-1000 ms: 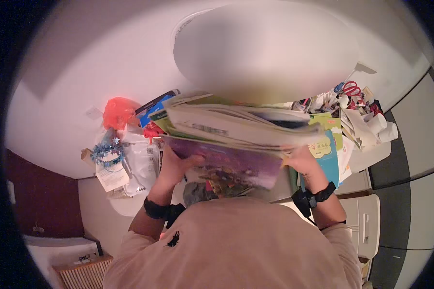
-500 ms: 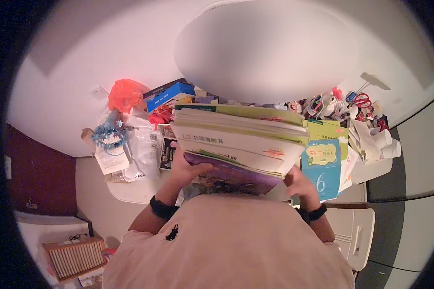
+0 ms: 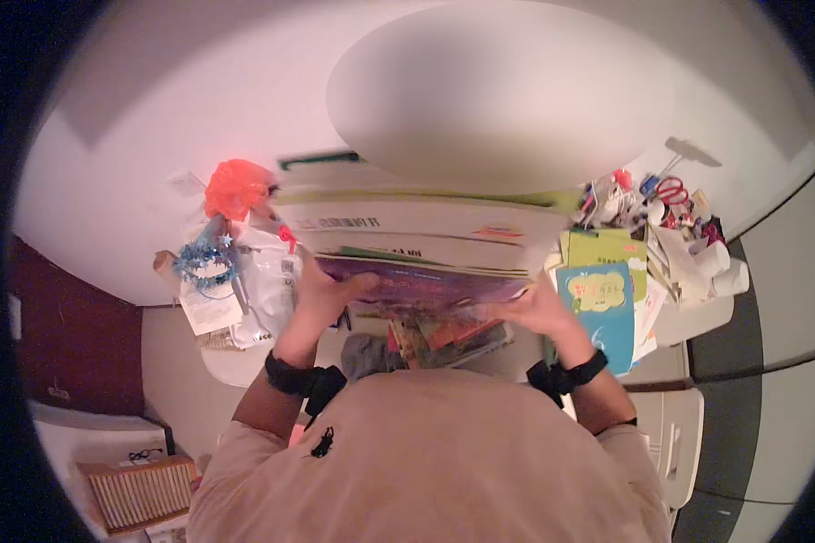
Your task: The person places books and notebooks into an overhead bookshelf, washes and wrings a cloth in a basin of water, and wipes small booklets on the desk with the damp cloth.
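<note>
A thick stack of books (image 3: pixel 426 222), blurred by motion, is held up in front of my chest, with a purple book at its near side. My left hand (image 3: pixel 321 294) grips the stack's left end, thumb over the purple cover. At the right end my right hand (image 3: pixel 539 312) holds the same stack, its thumb also on the purple cover. Below the stack, colourful books or papers (image 3: pixel 453 339) and a dark grey cloth (image 3: pixel 367 356) show in part.
To the left are an orange plastic bag (image 3: pixel 237 188), blue tinsel (image 3: pixel 204 262) and a white package (image 3: pixel 270 281). On the right, a blue workbook (image 3: pixel 602 312) overlaps a green one (image 3: pixel 598 246), near red scissors (image 3: pixel 671 190) and paper cups (image 3: pixel 730 277).
The stack has shifted left and tilted, its far books spreading out. My right hand has moved its thumb onto the purple cover. More colourful items show beneath the stack.
</note>
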Tool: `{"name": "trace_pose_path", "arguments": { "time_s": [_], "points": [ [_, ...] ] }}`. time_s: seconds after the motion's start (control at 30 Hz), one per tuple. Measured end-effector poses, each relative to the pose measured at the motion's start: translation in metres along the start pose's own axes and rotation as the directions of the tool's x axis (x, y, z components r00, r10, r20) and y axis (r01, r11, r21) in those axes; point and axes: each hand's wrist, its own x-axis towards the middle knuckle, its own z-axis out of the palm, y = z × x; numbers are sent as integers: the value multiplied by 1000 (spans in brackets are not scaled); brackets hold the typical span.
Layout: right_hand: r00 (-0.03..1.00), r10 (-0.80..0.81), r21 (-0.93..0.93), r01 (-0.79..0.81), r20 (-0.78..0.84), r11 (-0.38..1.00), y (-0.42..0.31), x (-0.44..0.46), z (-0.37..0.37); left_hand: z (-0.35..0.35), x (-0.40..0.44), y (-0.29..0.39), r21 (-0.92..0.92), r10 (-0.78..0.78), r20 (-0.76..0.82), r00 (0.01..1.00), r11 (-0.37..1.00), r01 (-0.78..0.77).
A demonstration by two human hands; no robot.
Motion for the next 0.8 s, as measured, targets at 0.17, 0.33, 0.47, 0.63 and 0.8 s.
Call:
{"name": "trace_pose_path", "arguments": {
  "time_s": [0.17, 0.33, 0.47, 0.63, 0.8],
  "points": [
    [989, 143, 430, -145, 36, 891, 68, 2, 39, -11, 1, -60, 309, 10, 114, 993, 950, -45],
    [995, 97, 411, -99, 26, 906, 62, 2, 39, -10, 4, -89, 296, 116, 139, 983, 943, -153],
    [963, 253, 572, -258, 89, 779, 21, -17, 29, 3, -19, -18, 44, 98, 147, 984, 994, -105],
    [982, -13, 332, -50, 187, 942, 83, -31, 36, -1, -25, -4, 123, 103, 121, 987, 985, -118],
    [964, 199, 282, -243, 174, 928, 50, -42, 38, -14, -12, -48, 141, 67, 146, 987, 986, -88]
  ]
}}
